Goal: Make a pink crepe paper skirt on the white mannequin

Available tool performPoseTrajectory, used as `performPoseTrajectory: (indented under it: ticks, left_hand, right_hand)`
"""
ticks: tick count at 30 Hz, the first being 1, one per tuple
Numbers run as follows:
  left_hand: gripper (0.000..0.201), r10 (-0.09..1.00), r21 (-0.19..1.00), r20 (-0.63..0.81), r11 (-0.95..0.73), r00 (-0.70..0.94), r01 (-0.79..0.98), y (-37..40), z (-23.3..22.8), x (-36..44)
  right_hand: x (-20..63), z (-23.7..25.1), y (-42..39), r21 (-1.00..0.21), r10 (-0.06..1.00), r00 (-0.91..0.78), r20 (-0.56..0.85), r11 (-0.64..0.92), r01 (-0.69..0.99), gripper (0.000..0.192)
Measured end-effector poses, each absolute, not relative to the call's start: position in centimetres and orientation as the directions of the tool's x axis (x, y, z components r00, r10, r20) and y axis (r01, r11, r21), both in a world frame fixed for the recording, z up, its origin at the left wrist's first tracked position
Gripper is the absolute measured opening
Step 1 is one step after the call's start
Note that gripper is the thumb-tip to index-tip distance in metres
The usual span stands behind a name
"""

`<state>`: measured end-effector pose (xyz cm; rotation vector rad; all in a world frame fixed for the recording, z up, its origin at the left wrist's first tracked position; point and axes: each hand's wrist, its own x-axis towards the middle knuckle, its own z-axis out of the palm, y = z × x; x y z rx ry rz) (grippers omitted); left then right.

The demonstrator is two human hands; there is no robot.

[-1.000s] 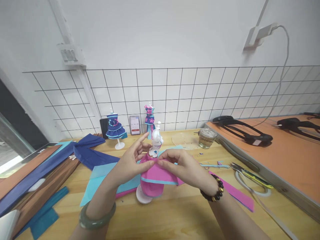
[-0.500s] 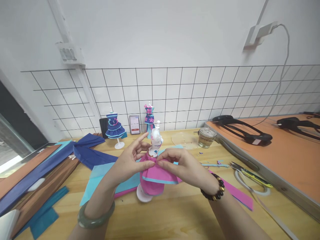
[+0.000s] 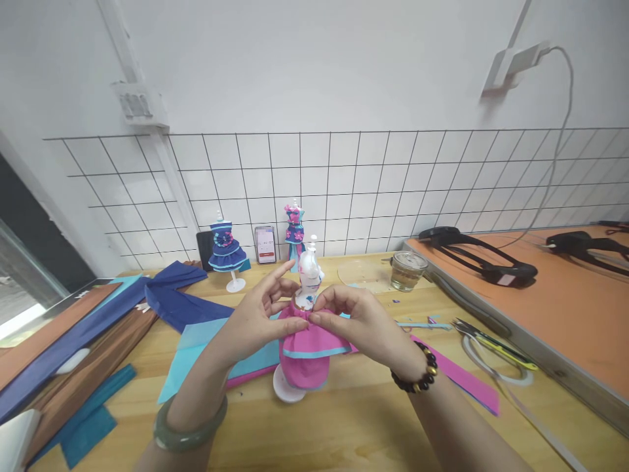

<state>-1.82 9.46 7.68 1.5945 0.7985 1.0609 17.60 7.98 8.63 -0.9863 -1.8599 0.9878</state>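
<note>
A small white dress form (image 3: 309,274) with a printed pattern stands tilted slightly between my hands on its round white base (image 3: 289,385). Around its waist sits a pink layered skirt (image 3: 317,344), its upper layer edged with light blue. My left hand (image 3: 260,321) presses its thumb on the front of the waistband, with its fingers curled behind the form and the index finger raised. From the other side my right hand (image 3: 361,321) pinches the waistband between thumb and fingers. The fingertips nearly meet at the front, and the back of the waist is hidden.
Behind stand two dressed forms, one in navy ruffles (image 3: 226,249) and one in pink and navy (image 3: 295,229), beside a phone (image 3: 265,244). Folded fabrics (image 3: 113,321) lie left. Right are a glass (image 3: 407,270), a yellow cutter (image 3: 496,344), pink strips (image 3: 466,380) and an orange board (image 3: 565,308).
The skirt's upper layer now hangs lower and flatter at the front. The form has shifted slightly right in view, and my right fingers have moved closer in at the waist.
</note>
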Motion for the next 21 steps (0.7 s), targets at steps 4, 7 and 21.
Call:
performPoseTrajectory:
  ticks: [4,7,21]
  left_hand:
    - [0.092,0.886,0.965,0.244,-0.263,0.395,-0.006,9.44,7.72,-1.79]
    - [0.091,0.882,0.961,0.251,-0.277,0.398,0.008,9.41,7.73,-1.82]
    - [0.082,0.905,0.972,0.229,-0.231,0.357,-0.038,9.41,7.97,-1.29]
  right_hand:
    - [17.57,8.67,8.0,-0.886,0.885,-0.379,0.272,0.384,0.261,0.015]
    - [17.54,8.65,8.03,-0.892,0.89,-0.371,0.265,0.373,0.255,0.015]
    - [17.59,8.53,8.39,-0.953,0.876,-0.434,0.21,0.282,0.108,0.024]
